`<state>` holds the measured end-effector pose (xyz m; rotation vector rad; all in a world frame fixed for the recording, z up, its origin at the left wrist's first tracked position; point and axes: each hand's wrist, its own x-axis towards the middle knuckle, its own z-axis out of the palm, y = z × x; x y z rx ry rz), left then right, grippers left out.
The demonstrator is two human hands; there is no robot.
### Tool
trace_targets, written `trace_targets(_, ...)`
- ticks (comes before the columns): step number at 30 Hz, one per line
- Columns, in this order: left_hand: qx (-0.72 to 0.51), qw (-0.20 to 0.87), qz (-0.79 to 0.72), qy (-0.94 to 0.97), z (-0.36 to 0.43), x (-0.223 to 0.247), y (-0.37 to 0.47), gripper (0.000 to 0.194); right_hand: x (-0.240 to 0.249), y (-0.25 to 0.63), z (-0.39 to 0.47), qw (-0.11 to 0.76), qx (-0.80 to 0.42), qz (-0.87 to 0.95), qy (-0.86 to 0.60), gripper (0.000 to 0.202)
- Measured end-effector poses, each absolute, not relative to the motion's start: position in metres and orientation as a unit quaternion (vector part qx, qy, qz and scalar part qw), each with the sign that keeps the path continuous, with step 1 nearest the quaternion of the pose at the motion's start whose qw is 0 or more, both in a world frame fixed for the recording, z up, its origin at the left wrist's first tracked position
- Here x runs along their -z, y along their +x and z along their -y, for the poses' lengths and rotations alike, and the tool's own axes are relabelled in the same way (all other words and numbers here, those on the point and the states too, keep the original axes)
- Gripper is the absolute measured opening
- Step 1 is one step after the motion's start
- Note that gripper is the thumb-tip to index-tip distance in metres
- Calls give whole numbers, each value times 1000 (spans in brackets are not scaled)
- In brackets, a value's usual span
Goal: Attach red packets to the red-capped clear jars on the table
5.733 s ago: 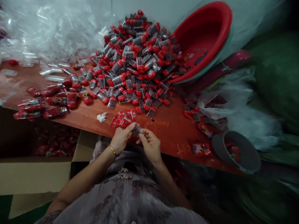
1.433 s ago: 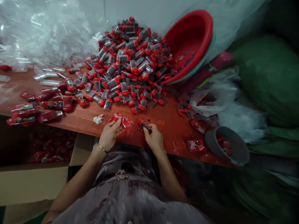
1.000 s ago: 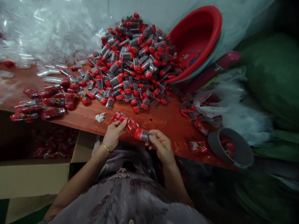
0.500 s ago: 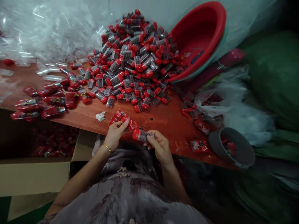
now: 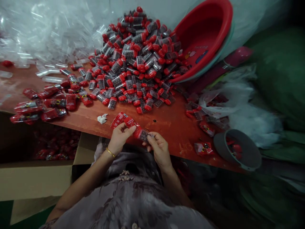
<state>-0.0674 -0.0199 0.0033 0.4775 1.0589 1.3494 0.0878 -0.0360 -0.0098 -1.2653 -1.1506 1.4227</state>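
Note:
My left hand (image 5: 121, 136) is closed on a red printed wrapper (image 5: 130, 122), its thumb pressing the wrapper's near end. My right hand (image 5: 158, 147) pinches the clear end of a small tube of dark pellets (image 5: 143, 135). The tube's red cap end sits inside the wrapper's mouth, and the dark part still shows between my hands. Another red wrapper (image 5: 117, 120) lies on the table beyond my left fingers. Behind both hands rises a large pile of red-capped tubes (image 5: 133, 63).
Wrapped red packets (image 5: 53, 102) lie at the left, above an open cardboard box (image 5: 35, 178). Clear plastic tubes (image 5: 54, 35) heap at the back left. A red basin (image 5: 202, 35) leans at the back right. A grey bowl (image 5: 249, 159) stands at the right edge.
The tube has moved left, and its red cap end has gone into the wrapper. My right hand has come closer to my left hand.

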Motion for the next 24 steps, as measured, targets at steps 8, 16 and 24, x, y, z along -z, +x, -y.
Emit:
trace_targets(8,-595,643,-460,143,26,0,-50,40,17,68,39,499,-468,484,-546,24)
trace_targets(16,-599,652,-444,137,28,3,-45,39,19,64,43,448,-484,524,-539,27)
trace_targets(24,-579,645,-454,208,32,6,-49,35,23,66,46,456,-393,578,-551,20)
